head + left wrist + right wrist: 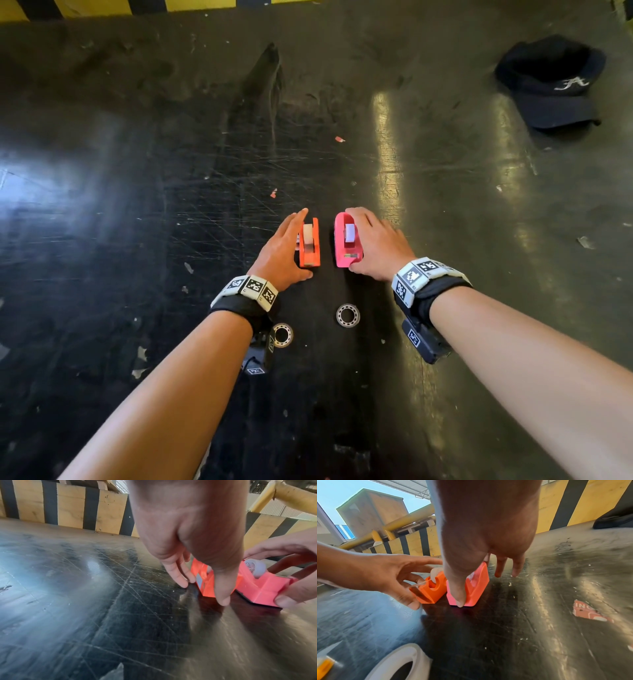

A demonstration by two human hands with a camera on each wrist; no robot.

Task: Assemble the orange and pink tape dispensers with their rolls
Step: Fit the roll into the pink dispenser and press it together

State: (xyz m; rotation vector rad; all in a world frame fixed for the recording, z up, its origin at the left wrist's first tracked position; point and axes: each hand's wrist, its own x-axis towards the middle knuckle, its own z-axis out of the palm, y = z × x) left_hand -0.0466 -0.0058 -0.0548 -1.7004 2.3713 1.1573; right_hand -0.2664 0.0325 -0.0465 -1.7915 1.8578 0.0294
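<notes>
The orange dispenser (310, 246) stands on the dark floor with a clear tape roll (307, 233) seated in it. My left hand (295, 244) lies along its left side. The fingers (180, 580) are straight and touch the floor, and the thumb (223, 597) is at its cutter end. Just right of it stands the pink dispenser (346, 253), holding a pale roll (350, 233). My right hand (358, 240) spans it lengthwise, with the thumb (459, 600) pressed on the near end and the fingers arched over the far end.
Two metal rings (348, 315) (283, 335) lie on the floor just behind my wrists. A black cap (551, 82) sits far right. A yellow and black striped barrier (72, 512) bounds the far edge. Small paper scraps (339, 139) dot the scratched floor.
</notes>
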